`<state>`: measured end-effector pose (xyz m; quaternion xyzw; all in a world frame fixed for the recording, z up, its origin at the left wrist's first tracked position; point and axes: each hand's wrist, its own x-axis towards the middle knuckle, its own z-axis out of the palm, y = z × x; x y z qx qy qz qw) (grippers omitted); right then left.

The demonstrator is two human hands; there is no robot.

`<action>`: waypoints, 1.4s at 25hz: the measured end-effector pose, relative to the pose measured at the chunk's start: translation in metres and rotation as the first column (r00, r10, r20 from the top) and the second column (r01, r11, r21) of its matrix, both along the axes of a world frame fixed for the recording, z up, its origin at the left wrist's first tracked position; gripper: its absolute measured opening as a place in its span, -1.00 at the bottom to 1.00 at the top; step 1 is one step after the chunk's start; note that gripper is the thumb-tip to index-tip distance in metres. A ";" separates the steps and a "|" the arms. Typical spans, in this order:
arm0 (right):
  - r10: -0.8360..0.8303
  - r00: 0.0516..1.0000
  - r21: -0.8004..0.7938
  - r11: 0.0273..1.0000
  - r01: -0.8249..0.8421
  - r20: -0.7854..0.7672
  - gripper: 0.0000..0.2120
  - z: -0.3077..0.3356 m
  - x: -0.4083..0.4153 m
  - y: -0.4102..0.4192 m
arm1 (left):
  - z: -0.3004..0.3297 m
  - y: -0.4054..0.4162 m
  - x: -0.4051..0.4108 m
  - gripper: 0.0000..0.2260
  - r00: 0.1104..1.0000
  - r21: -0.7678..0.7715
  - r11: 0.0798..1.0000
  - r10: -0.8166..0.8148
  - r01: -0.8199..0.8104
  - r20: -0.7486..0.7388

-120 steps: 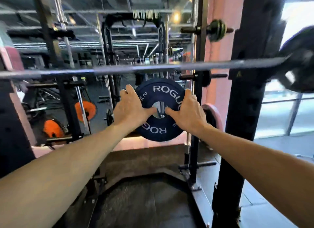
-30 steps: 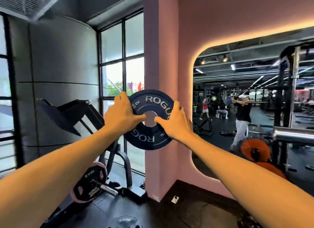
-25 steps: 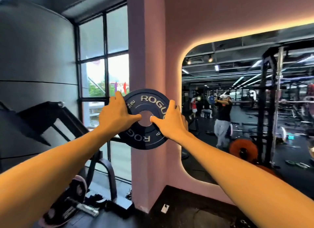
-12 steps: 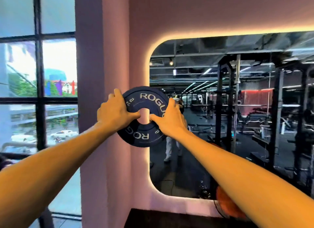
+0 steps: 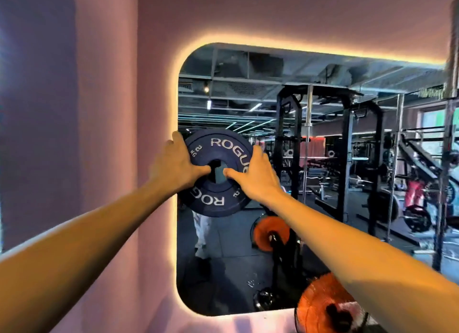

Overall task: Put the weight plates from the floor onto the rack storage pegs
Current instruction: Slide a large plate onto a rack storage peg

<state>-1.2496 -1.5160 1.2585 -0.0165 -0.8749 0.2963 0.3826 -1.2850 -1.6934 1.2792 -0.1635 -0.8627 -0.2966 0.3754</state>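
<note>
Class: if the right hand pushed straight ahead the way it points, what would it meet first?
Probably the mirror in the pink wall, behind the plate held by the right hand; depth is unclear.

A pink plastered wall [image 5: 106, 84] fills the left and top. At centre and right, a round-cornered, amber-backlit mirror [image 5: 323, 67] reflects dark gym equipment

One dark blue Rogue weight plate [image 5: 218, 173] is up in front of the wall mirror [image 5: 323, 183], gripped by two hands, the left hand [image 5: 177, 165] and the right hand [image 5: 258, 178]. Two orange plates show at the mirror: one [image 5: 269, 232] within its lower middle, one [image 5: 325, 305] at its bottom right corner.
</note>
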 end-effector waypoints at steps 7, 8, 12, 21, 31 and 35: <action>-0.158 0.985 0.004 0.987 0.159 -0.073 -0.23 -0.001 -0.127 0.078 | 0.000 0.085 -0.159 -0.30 0.991 -0.039 0.991 -0.130 0.129 -0.024; -0.190 0.979 0.002 0.982 0.191 -0.077 -0.21 0.001 -0.142 0.093 | 0.003 0.102 -0.178 -0.30 0.986 -0.048 0.985 -0.168 0.167 -0.019; -0.326 0.943 0.016 0.945 0.328 -0.069 -0.14 0.005 -0.175 0.157 | 0.008 0.175 -0.239 -0.31 0.926 -0.035 0.925 -0.377 0.377 0.023; -0.675 0.737 -0.050 0.738 0.673 -0.030 -0.16 -0.018 -0.166 0.268 | -0.014 0.349 -0.297 -0.27 0.661 -0.048 0.660 -0.743 0.749 0.101; -0.942 0.333 -0.105 0.327 0.939 0.048 -0.21 -0.045 -0.074 0.328 | -0.043 0.505 -0.231 -0.26 0.200 -0.052 0.193 -0.957 0.980 0.212; -0.966 0.255 -0.165 0.246 0.955 0.034 -0.21 -0.056 -0.033 0.363 | -0.052 0.557 -0.189 -0.20 0.083 -0.048 0.073 -0.965 0.996 0.250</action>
